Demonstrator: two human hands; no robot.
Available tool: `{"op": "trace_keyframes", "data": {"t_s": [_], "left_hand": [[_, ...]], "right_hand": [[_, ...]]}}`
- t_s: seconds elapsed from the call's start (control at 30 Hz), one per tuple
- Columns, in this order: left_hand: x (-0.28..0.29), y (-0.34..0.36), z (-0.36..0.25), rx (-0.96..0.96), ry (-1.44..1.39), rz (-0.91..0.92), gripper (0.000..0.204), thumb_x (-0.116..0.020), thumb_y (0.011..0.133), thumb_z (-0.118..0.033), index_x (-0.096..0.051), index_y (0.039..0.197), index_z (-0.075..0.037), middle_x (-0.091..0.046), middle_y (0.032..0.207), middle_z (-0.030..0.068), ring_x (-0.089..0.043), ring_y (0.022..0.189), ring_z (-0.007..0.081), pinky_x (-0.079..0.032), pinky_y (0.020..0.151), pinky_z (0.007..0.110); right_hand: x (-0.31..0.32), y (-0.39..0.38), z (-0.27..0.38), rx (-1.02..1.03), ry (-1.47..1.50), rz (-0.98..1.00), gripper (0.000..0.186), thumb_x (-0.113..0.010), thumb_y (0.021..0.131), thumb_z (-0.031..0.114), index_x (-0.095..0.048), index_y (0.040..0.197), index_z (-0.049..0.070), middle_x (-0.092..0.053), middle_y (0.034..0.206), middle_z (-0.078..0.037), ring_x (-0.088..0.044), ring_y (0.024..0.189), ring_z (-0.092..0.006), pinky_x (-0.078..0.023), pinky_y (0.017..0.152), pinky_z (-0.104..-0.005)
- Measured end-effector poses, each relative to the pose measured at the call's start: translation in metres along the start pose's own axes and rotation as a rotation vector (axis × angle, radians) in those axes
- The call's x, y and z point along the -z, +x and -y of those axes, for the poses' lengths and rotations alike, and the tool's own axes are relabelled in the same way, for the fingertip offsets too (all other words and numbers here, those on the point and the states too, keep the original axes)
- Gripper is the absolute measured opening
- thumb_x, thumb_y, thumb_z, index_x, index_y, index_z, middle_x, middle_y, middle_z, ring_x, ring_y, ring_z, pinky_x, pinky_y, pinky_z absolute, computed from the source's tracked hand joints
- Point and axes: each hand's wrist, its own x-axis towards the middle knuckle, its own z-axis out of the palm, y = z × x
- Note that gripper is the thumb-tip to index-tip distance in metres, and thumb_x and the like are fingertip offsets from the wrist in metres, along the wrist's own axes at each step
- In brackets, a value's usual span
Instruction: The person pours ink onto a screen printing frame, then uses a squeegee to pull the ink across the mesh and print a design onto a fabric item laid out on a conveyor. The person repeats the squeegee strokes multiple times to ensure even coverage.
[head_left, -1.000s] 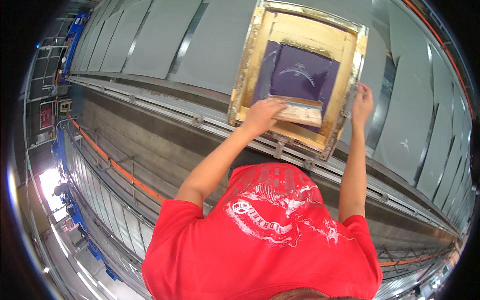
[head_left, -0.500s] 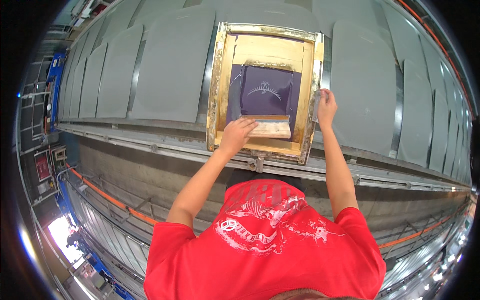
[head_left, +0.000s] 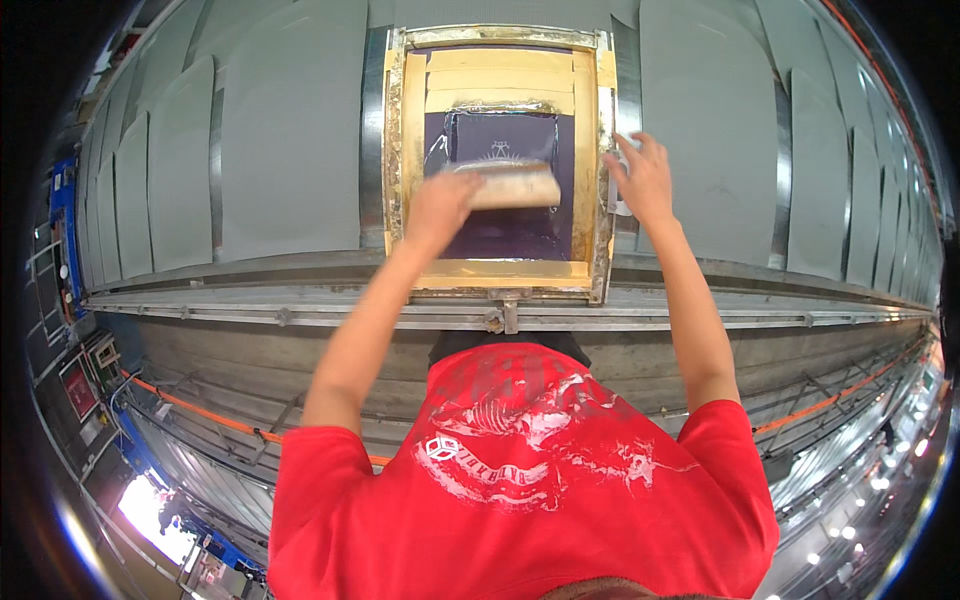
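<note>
A screen-printing frame (head_left: pixel 605 230) lies flat on the line of grey panels before me, its inner border covered with yellow tape. My left hand (head_left: pixel 440 212) is closed around the left end of a wooden squeegee (head_left: pixel 520 188), blurred by motion. The squeegee lies crosswise over the dark purple mesh (head_left: pixel 500 240) and hides the lower part of a pale line design (head_left: pixel 500 150). Beside the frame's right rail is my right hand (head_left: pixel 643 178), thumb and fingers apart, with nothing held between them; whether it touches the rail is unclear.
Grey panels (head_left: pixel 290 140) stretch away to both sides in a long row. A metal rail (head_left: pixel 700 315) with a clamp (head_left: pixel 510 315) runs along the near edge, between me and the frame. Below it, an orange pipe (head_left: pixel 205 412) crosses the machine's lower part.
My left hand has moved the squeegee away from me, from the frame's near end to over the design. My right hand's fingers have spread from their grip at the right rail.
</note>
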Motion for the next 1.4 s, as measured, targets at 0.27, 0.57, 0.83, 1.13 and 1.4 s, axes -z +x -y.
{"op": "trace_keyframes", "data": {"t_s": [0.27, 0.57, 0.83, 1.13, 1.4], "left_hand": [[0.028, 0.119, 0.034, 0.175, -0.013, 0.186, 0.047, -0.075, 0.075, -0.004, -0.075, 0.119, -0.019, -0.074, 0.115, 0.0079, -0.071, 0.1, 0.0317, -0.057, 0.091, 0.039], [-0.005, -0.022, -0.016, 0.027, 0.032, 0.045, 0.041, -0.074, 0.072, 0.0, -0.077, 0.111, -0.012, -0.074, 0.116, 0.0083, -0.071, 0.106, 0.0274, -0.056, 0.089, 0.04], [0.028, 0.115, 0.037, 0.245, -0.018, 0.123, 0.04, -0.076, 0.074, -0.007, -0.077, 0.112, -0.017, -0.075, 0.111, 0.0081, -0.071, 0.099, 0.0302, -0.057, 0.088, 0.039], [-0.009, -0.016, -0.007, 0.102, -0.035, 0.073, 0.031, -0.069, 0.079, -0.006, -0.077, 0.107, -0.014, -0.074, 0.107, 0.0112, -0.071, 0.095, 0.0334, -0.057, 0.085, 0.043], [0.023, 0.044, 0.015, 0.25, -0.121, 0.135, 0.037, -0.072, 0.076, -0.01, -0.078, 0.111, -0.019, -0.075, 0.103, 0.0129, -0.071, 0.094, 0.0337, -0.057, 0.086, 0.043]], "right_hand": [[-0.04, 0.078, 0.063, 0.12, 0.293, 0.34, 0.038, -0.074, 0.084, 0.014, -0.069, 0.121, 0.008, -0.065, 0.12, -0.012, -0.058, 0.118, -0.0334, -0.051, 0.098, -0.0424], [-0.022, -0.072, 0.102, 0.101, 0.382, 0.237, 0.042, -0.067, 0.08, 0.0, -0.064, 0.123, 0.001, -0.062, 0.122, -0.018, -0.058, 0.115, -0.0367, -0.05, 0.1, -0.0445], [-0.033, 0.071, 0.07, 0.117, 0.403, 0.15, 0.033, -0.068, 0.079, 0.0, -0.07, 0.111, 0.001, -0.067, 0.114, -0.019, -0.061, 0.111, -0.0385, -0.05, 0.099, -0.0459], [-0.059, -0.084, 0.086, 0.138, 0.409, 0.139, 0.046, -0.072, 0.077, 0.002, -0.064, 0.122, 0.003, -0.064, 0.122, -0.018, -0.06, 0.114, -0.0367, -0.049, 0.1, -0.0454], [-0.018, -0.03, 0.018, -0.409, 0.713, 0.019, 0.043, -0.078, 0.088, 0.025, -0.067, 0.124, 0.007, -0.066, 0.119, -0.019, -0.063, 0.111, -0.0312, -0.049, 0.097, -0.0382]]}}
